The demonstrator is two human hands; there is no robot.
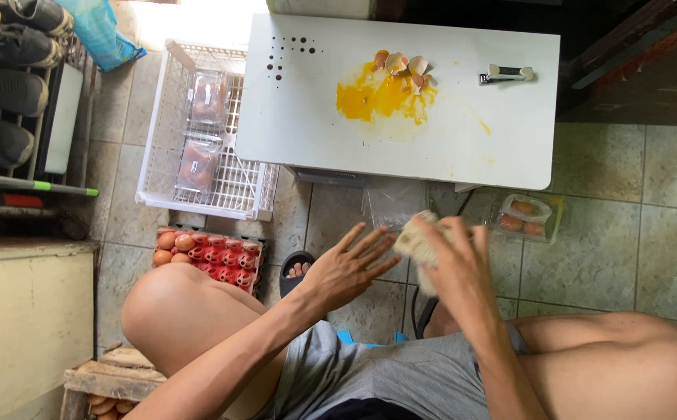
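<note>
My right hand (459, 260) grips a pale, crumpled cloth or sponge (414, 241) in front of my knees. My left hand (348, 268) is beside it with fingers spread, fingertips close to the cloth, holding nothing. Above both hands stands a small white table (299, 117) with a broken egg on it: a yellow yolk puddle (381, 97) and several shell pieces (404, 66). A small metal clip-like tool (507, 75) lies at the table's far right.
A white wire basket (159, 167) holding two clear egg packs sits left of the table. A red egg tray (210, 253) with brown eggs lies by my left knee. A clear pack of eggs (523, 216) rests on the tiled floor. Shoes fill a rack (12, 85) at far left.
</note>
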